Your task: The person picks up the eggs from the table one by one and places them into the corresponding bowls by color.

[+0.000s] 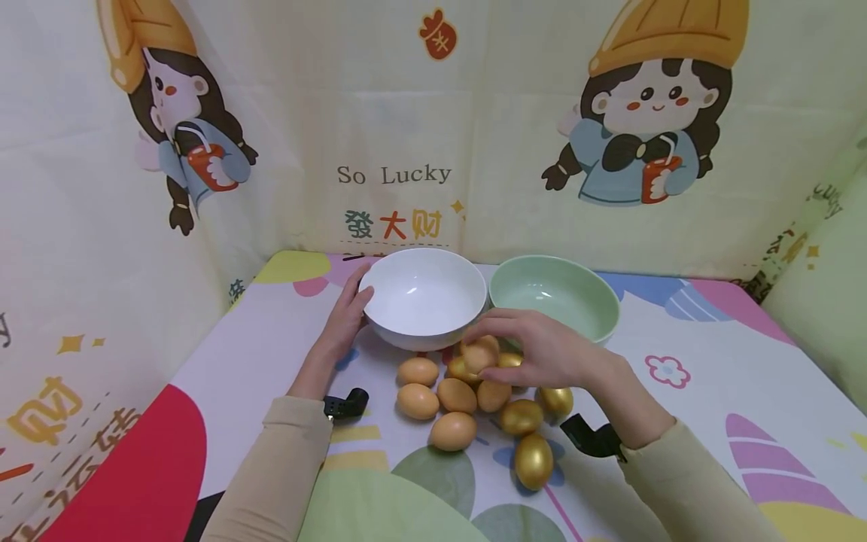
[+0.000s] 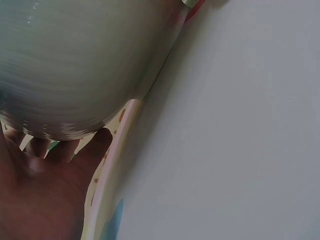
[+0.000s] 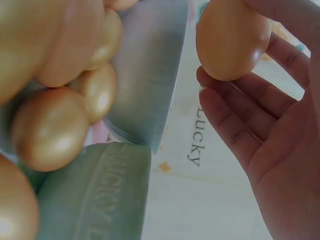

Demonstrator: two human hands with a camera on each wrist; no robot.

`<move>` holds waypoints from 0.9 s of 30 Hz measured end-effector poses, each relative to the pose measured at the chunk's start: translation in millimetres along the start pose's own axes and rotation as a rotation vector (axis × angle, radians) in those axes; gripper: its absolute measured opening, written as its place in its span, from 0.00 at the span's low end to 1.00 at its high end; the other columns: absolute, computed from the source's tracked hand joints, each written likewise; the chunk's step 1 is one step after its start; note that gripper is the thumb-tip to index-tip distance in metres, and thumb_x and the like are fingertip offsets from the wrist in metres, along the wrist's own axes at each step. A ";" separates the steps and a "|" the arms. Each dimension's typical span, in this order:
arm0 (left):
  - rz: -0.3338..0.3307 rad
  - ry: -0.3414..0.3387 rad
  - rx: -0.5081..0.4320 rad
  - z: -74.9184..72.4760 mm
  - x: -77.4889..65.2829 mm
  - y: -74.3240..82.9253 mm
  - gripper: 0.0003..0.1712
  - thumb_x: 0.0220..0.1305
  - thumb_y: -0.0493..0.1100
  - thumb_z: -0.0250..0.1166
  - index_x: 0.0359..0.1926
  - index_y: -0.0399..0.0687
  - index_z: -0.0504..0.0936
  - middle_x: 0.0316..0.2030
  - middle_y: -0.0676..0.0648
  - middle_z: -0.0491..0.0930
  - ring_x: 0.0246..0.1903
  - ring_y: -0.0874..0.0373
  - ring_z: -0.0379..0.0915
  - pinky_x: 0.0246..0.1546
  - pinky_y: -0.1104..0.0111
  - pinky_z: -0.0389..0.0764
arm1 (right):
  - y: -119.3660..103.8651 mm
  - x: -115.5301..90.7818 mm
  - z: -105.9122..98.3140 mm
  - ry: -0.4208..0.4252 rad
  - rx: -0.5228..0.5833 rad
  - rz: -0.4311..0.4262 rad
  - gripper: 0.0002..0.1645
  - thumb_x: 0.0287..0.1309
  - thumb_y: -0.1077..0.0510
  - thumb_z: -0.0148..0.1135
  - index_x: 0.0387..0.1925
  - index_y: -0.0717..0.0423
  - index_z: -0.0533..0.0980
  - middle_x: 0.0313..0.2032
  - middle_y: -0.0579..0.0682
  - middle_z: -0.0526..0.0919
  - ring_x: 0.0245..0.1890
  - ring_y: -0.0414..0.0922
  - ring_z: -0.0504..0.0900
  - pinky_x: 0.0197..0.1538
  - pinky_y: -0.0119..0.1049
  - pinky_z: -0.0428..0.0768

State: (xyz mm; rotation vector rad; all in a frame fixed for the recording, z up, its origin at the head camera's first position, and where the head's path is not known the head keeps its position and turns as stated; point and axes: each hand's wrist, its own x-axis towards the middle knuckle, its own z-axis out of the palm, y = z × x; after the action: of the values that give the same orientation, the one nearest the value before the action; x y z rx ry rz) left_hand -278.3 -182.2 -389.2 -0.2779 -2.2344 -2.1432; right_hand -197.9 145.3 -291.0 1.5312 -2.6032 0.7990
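Close in front of the white bowl [image 1: 423,295], R hand [image 1: 538,348] pinched a brown egg [image 1: 479,353] above the other eggs [image 1: 457,395], prob. to clear them, while L hand [image 1: 346,312] gripped the bowl's L side, thumb at rim, presumably for steadiness.

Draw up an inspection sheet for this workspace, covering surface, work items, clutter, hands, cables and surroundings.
Surface: tabletop with colourful prints.
Work items: white bowl beside green bowl; loose brown eggs and gold eggs on the near side.
Clutter: nothing seen.
Left hand: holds the white bowl's side.
Right hand: pinches one brown egg above the others.
Cables: nothing seen.
Surroundings: pale sheeting with cartoon figures and "So Lucky" lettering behind the tabletop.
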 end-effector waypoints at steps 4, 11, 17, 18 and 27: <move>-0.007 -0.004 -0.018 -0.9 -0.7 0.0 0.34 0.80 0.50 0.47 0.81 0.57 0.48 0.78 0.50 0.51 0.67 0.48 0.60 0.64 0.50 0.65 | 5.5 12.9 -4.4 0.015 -0.012 0.029 0.21 0.60 0.53 0.73 0.55 0.48 0.81 0.52 0.39 0.82 0.52 0.39 0.78 0.55 0.43 0.79; -0.024 -0.006 -0.038 -0.7 0.1 -0.5 0.34 0.80 0.49 0.47 0.81 0.58 0.48 0.78 0.51 0.51 0.66 0.48 0.62 0.64 0.53 0.67 | 13.7 30.3 -10.6 0.048 -0.018 0.093 0.22 0.59 0.53 0.73 0.55 0.47 0.80 0.52 0.39 0.81 0.52 0.40 0.77 0.56 0.46 0.77; -0.021 -0.008 -0.036 -0.5 -0.1 -0.3 0.34 0.80 0.48 0.47 0.81 0.58 0.48 0.78 0.51 0.51 0.65 0.48 0.62 0.64 0.52 0.67 | 20.1 43.4 -10.6 0.069 -0.010 0.092 0.23 0.59 0.53 0.73 0.55 0.49 0.80 0.52 0.39 0.81 0.52 0.41 0.76 0.57 0.44 0.76; -0.020 -0.005 -0.035 -0.6 -0.3 -0.2 0.34 0.80 0.48 0.47 0.81 0.58 0.48 0.78 0.51 0.51 0.65 0.48 0.62 0.64 0.52 0.67 | 21.6 46.2 -10.1 0.075 -0.008 0.083 0.22 0.59 0.53 0.73 0.55 0.50 0.80 0.52 0.40 0.82 0.52 0.41 0.77 0.56 0.44 0.76; -0.016 -0.005 -0.023 -1.6 -0.2 0.4 0.35 0.80 0.49 0.48 0.81 0.58 0.48 0.78 0.50 0.51 0.65 0.48 0.62 0.63 0.53 0.68 | 31.8 68.5 -7.9 0.088 -0.003 0.084 0.22 0.58 0.56 0.74 0.54 0.54 0.80 0.49 0.45 0.83 0.49 0.44 0.78 0.55 0.45 0.78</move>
State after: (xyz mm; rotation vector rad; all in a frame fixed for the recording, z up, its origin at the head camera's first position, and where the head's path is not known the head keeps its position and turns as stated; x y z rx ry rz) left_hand -278.2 -183.8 -388.8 -0.2673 -2.2238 -2.1800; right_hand -261.4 105.5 -279.2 1.3606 -2.6190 0.8484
